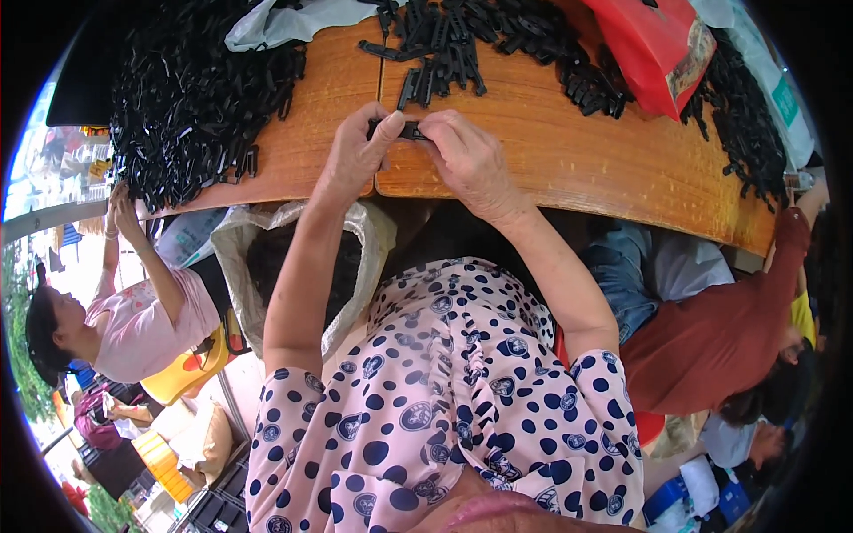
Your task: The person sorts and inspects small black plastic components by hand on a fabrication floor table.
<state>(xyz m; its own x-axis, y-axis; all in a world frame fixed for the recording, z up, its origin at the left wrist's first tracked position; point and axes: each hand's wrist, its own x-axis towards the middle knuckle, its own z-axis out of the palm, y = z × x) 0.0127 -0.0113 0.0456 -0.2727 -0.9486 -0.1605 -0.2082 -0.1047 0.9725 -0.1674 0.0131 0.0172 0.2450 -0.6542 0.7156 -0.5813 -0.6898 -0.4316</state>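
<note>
Between both hands I hold a small black plastic part, level above the near edge of the wooden table. My left hand pinches its left end, thumb on top. The fingers of my right hand are closed on its right end. Much of the part is hidden by my fingers, so its exact kind cannot be told. Just beyond my hands lies a loose group of similar long black plastic parts. A large heap of black plastic parts covers the table on the left.
More black parts lie at the far right, near a red bag. A white woven sack stands open below the table edge by my left forearm. People sit at both sides: one in pink, one in dark red.
</note>
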